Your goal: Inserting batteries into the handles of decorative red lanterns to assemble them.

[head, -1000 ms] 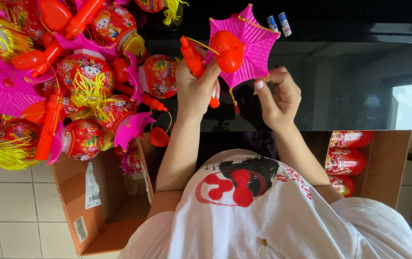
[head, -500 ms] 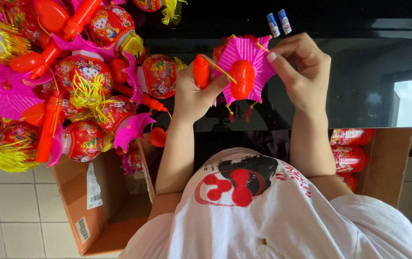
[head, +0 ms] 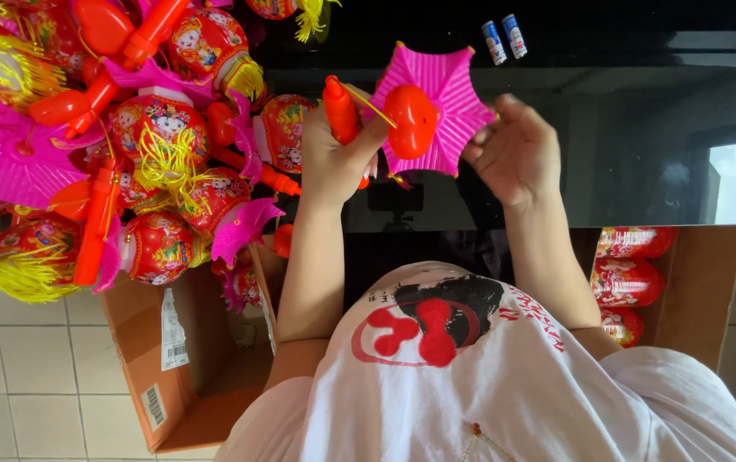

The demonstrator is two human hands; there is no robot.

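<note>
- Pink folding lantern (head: pixel 445 107) sits upper centre of the frame, its pleated, star-edged face turned toward the camera, with a red heart-shaped piece (head: pixel 411 120) over its left half.
- An orange handle stick (head: pixel 340 111) stands just left of the lantern, long axis near vertical, tip toward the top of the frame; a thin yellow string (head: pixel 368 107) runs from it across to the heart piece.
- The left hand (head: pixel 338 158) is curled around the lower part of the stick, thumb reaching toward the heart piece; its forearm runs down toward the lower centre, elbow bent.
- The right hand (head: pixel 518 154) is at the lantern's right edge, fingers bent and loosely gathered against the pleats; I cannot tell whether it pinches the paper or only touches it. Its forearm slopes down to the right.
- Two small blue and white batteries (head: pixel 505 38) lie side by side on the dark glossy tabletop (head: pixel 625 111), up and right of the lantern.
- A heap of red round lanterns (head: pixel 158 128) with yellow tassels, orange sticks and pink pleated tops fills the upper left.
- An open cardboard box (head: pixel 150 359) sits on the tiled floor at lower left; a second box (head: pixel 702 291) at right holds more wrapped red lanterns (head: pixel 633 278).
- The person's white printed shirt (head: pixel 471 385) fills the lower centre.
</note>
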